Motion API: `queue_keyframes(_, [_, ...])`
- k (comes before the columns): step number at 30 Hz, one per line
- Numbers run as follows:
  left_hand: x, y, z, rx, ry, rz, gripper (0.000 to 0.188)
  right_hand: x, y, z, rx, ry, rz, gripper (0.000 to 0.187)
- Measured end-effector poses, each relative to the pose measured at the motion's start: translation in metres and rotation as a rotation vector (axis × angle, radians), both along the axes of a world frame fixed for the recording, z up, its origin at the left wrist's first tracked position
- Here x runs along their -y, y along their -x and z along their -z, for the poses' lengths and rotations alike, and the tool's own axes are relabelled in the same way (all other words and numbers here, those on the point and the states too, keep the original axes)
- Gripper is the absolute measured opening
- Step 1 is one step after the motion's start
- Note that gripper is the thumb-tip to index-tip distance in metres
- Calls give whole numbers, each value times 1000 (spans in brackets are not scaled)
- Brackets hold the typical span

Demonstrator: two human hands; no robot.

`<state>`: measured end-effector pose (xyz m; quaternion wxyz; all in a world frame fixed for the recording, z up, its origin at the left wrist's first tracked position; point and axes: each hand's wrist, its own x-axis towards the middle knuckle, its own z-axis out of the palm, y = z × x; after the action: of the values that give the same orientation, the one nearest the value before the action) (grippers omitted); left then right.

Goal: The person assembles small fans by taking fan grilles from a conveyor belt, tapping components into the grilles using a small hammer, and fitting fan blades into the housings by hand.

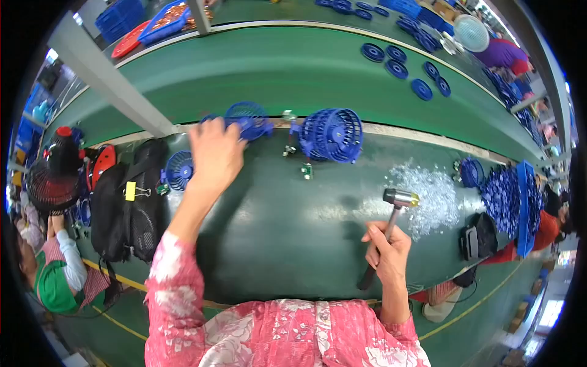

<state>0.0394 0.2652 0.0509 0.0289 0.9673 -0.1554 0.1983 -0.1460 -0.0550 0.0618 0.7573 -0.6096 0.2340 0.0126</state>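
The right hand (pixel 389 248), right of centre in the frame, has its fingers closed around a small mallet with a silver metal head, a yellowish face and a dark grip (pixel 400 197); the hand covers the middle of the handle. The left hand (pixel 217 153), upper left of centre, reaches over round blue plastic fan housings (pixel 247 117), its fingers bent downward. The back of the hand hides the fingertips and part of the housings, so I cannot tell whether they grip or only touch. To the right stand nested blue slotted fan housings (pixel 333 136), with a small green circuit board (pixel 307 171) just below. A heap of small clear pieces (pixel 437 199), too fine to make out singly, lies on the dark green bench (pixel 287 251), right of centre
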Motion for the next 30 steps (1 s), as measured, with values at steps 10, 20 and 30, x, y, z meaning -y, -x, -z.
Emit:
queue_keyframes(10, [-14, 80, -25, 74, -19, 2, 18, -1, -2, -12, 28, 140, -84, 17])
queue_keyframes(20, [-5, 29, -5, 139, -20, 12, 13, 6, 5, -12, 61, 165, -49, 16])
queue_keyframes(30, [3, 55, -47, -33, 65, -35, 16, 9, 3, -6, 56, 72, -41, 16])
